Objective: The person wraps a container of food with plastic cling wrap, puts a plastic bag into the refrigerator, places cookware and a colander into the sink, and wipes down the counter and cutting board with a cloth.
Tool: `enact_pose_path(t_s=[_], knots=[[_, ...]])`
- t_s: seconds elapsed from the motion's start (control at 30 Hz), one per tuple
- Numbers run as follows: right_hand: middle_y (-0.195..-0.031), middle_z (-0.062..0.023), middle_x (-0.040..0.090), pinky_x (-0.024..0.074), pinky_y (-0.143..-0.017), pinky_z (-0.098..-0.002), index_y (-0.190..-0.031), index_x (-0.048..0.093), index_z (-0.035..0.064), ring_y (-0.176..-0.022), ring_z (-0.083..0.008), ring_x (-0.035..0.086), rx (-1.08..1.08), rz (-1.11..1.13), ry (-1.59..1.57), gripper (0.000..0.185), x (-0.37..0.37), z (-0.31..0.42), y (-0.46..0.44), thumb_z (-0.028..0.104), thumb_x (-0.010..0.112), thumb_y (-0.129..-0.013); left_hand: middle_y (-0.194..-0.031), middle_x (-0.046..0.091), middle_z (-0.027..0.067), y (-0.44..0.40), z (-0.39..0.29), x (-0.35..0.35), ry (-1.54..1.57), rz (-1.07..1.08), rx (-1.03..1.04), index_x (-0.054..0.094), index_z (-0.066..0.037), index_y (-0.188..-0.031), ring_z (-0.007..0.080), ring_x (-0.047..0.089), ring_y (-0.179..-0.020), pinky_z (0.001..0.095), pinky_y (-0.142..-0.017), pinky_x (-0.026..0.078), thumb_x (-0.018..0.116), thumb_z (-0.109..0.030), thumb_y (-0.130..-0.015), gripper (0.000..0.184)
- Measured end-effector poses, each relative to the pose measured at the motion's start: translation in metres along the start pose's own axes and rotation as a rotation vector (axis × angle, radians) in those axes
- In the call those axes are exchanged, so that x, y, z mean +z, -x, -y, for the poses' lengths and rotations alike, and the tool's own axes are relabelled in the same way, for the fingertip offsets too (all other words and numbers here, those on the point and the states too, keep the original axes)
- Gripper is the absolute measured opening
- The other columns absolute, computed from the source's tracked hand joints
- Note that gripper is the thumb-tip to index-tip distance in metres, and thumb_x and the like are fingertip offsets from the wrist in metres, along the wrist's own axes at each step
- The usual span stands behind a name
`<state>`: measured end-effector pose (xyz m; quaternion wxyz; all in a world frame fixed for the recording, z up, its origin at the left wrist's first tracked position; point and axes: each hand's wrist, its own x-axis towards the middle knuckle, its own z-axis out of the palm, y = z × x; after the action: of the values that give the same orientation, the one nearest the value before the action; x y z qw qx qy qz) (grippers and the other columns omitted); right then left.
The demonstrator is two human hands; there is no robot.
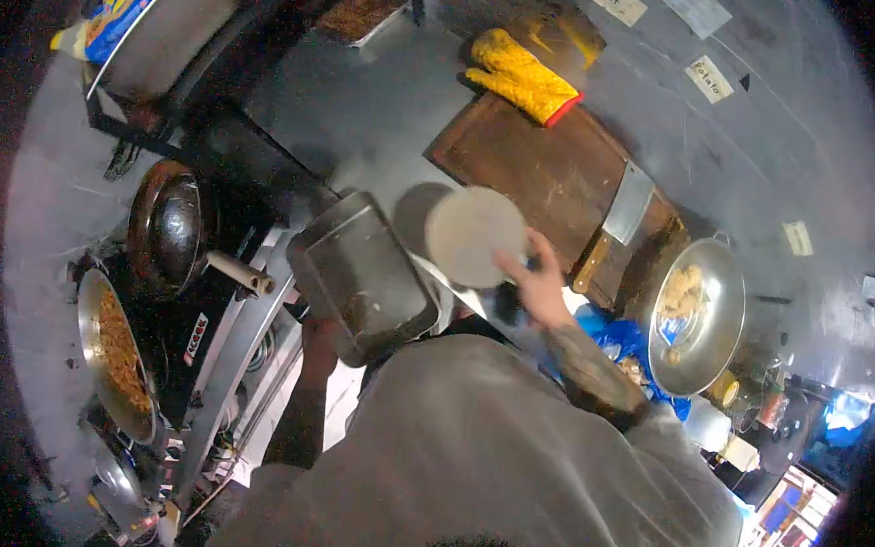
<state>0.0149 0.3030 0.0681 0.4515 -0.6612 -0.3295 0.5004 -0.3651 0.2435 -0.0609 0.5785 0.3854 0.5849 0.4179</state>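
Note:
My right hand [540,280] has its thumb and fingers around the right edge of a round, pale, plate-like disc [475,236], which is slightly blurred. On the left, a dark rectangular baking tray [365,279] is tilted over the counter edge, with my left hand [319,338] at its lower left side. The fingers of that hand are hidden in shadow and behind the tray. Beyond the disc, a brown wooden board [534,169] lies on the grey counter, with a cleaver [627,205] on its right part and a yellow oven mitt [526,76] at its far edge.
A metal bowl [733,317] with pale food stands at the right, beside a blue plastic bag [622,337]. To the left are a dark wok [168,227] and a pan of brown food [117,354] on the stove. A large pot [172,32] sits at the upper left.

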Motion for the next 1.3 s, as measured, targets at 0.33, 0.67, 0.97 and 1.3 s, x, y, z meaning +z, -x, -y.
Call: enact_pose_path(t_s=[0.33, 0.67, 0.97, 1.3], knots=[[-0.108, -0.0194, 0.054, 0.0437, -0.088, -0.0355, -0.126, 0.037, -0.0023, -0.098, -0.026, 0.054, -0.363, -0.208, -0.182, 0.059, 0.19, 0.047, -0.243, 0.026, 0.065, -0.083, -0.109, 0.06, 0.0072, -0.006, -0.014, 0.0, 0.41, -0.018, -0.162, 0.05, -0.002, -0.123, 0.0187, 0.06, -0.096, 0.0337, -0.082, 0.051, 0.058, -0.017, -0.093, 0.034], [-0.119, -0.0224, 0.053, 0.0434, -0.093, -0.0467, -0.123, 0.044, 0.0069, -0.111, -0.0378, 0.051, -1.286, 0.471, 0.774, 0.048, 0.147, 0.025, -0.362, 0.016, 0.062, -0.08, -0.107, 0.06, 0.0064, -0.053, -0.012, 0.02, 0.011, -0.127, -0.258, 0.053, -0.001, -0.119, 0.016, 0.056, -0.097, 0.0324, -0.082, 0.047, 0.059, -0.027, -0.092, 0.038], [-0.098, -0.024, 0.066, 0.0511, -0.082, -0.0465, -0.108, 0.058, -0.0043, -0.098, -0.0379, 0.063, -0.24, 0.043, 1.379, 0.046, 0.115, 0.034, -0.408, 0.036, 0.044, -0.09, -0.111, 0.058, 0.005, -0.054, 0.001, -0.001, 0.021, 0.026, -0.251, 0.05, 0.0, -0.122, 0.0149, 0.055, -0.099, 0.0311, -0.084, 0.046, 0.06, -0.022, -0.091, 0.039], [-0.113, -0.0202, 0.06, 0.0534, -0.079, -0.0451, -0.106, 0.064, 0.0036, -0.098, -0.0357, 0.064, -0.379, 0.166, 1.707, 0.03, 0.137, -0.023, -0.399, 0.023, 0.048, -0.09, -0.105, 0.06, 0.005, -0.057, 0.001, 0.003, -0.127, 0.053, -0.292, 0.052, -0.001, -0.12, 0.0141, 0.055, -0.093, 0.0281, -0.077, 0.047, 0.06, -0.032, -0.092, 0.042]])
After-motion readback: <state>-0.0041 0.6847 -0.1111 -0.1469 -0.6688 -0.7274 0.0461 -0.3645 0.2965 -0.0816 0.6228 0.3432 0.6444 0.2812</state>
